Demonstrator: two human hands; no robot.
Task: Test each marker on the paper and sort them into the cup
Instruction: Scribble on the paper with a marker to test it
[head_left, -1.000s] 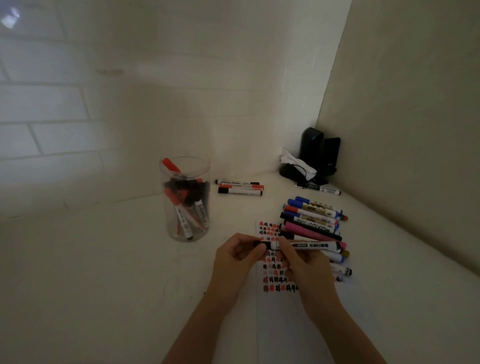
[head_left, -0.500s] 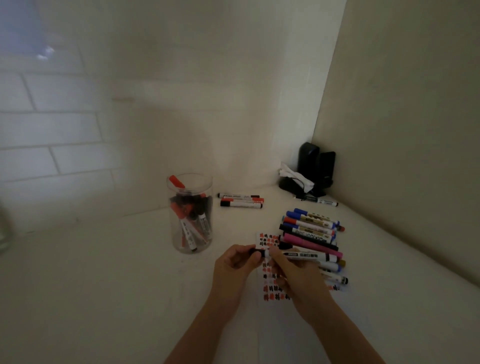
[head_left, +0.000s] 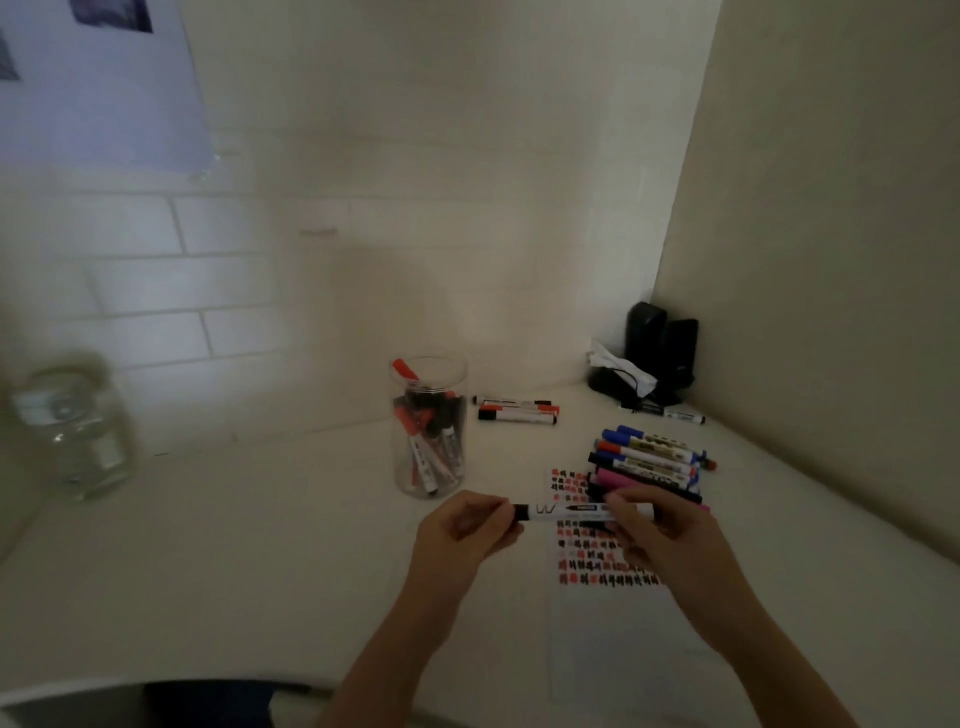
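White-barrelled, a marker (head_left: 566, 512) is gripped level above the paper (head_left: 597, 613) by both hands, cap end pinched in the left (head_left: 467, 530) and barrel in the right (head_left: 660, 540), while several are judged sorted into the cup (head_left: 429, 384) and a pile (head_left: 649, 462) remains untested.

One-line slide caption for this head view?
Both hands, left and right, hold a black-capped white marker above the scribbled paper, beside the clear plastic cup.

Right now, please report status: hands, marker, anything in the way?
Left hand pinches the black cap end, right hand grips the barrel of the marker, held level over the paper. Cup stands behind, path open.
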